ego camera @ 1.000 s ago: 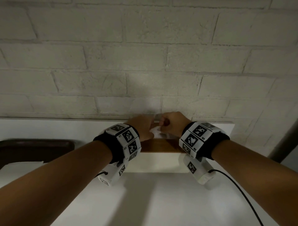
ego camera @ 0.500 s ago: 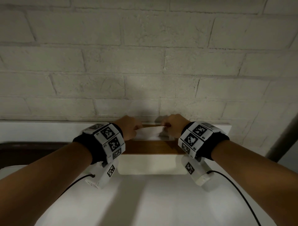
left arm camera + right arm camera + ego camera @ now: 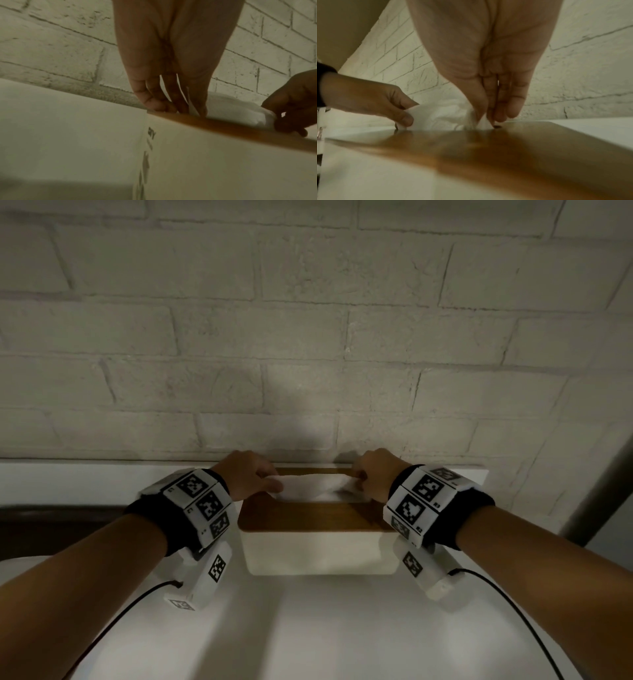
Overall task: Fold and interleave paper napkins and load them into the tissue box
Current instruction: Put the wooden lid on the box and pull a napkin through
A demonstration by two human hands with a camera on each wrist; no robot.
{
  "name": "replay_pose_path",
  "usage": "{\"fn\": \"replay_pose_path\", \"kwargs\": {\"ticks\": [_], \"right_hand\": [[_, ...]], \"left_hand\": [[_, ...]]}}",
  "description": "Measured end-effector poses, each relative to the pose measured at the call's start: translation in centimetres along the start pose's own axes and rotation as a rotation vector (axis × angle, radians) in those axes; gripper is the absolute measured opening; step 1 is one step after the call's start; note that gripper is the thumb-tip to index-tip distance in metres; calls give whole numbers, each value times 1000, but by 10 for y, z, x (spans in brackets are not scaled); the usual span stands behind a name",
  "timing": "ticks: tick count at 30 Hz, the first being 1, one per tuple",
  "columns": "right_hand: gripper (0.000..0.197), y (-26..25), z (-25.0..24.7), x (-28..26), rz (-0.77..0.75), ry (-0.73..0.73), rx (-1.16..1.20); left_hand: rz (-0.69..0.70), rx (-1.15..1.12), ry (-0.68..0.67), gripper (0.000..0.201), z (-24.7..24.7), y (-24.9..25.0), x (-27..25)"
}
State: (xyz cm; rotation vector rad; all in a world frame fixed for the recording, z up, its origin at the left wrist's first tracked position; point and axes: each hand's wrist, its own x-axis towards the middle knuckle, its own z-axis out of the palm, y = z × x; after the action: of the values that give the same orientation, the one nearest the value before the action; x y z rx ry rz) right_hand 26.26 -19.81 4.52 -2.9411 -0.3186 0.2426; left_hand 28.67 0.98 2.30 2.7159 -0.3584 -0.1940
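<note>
Two hands — left hand [image 3: 247,474] & right hand [image 3: 376,474] — pinch napkin [image 3: 315,487] ends atop tissue box [image 3: 318,549].

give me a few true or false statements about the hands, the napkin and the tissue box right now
1. The left hand pinches one end of the white paper napkin. True.
2. The right hand rests flat on the white table. False: it pinches the napkin's other end.
3. The white tissue box with a brown wooden lid has its lid off. False: the lid sits on the box.
4. The napkin lies along the top of the lid, between the two hands. True.
5. The box stands near a painted brick wall. True.
</note>
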Motion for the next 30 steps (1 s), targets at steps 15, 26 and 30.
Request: {"fn": "replay_pose_path", "kwargs": {"ticks": [15, 26, 30], "right_hand": [[57, 20, 13, 8, 62, -17, 176], [31, 39, -1, 12, 103, 23, 179], [26, 53, 6, 18, 109, 92, 398]], "left_hand": [[-27, -86, 8, 22, 5, -11, -3], [-28, -185, 138, 31, 7, -15, 3], [-59, -303, 191, 27, 11, -20, 14]]}}
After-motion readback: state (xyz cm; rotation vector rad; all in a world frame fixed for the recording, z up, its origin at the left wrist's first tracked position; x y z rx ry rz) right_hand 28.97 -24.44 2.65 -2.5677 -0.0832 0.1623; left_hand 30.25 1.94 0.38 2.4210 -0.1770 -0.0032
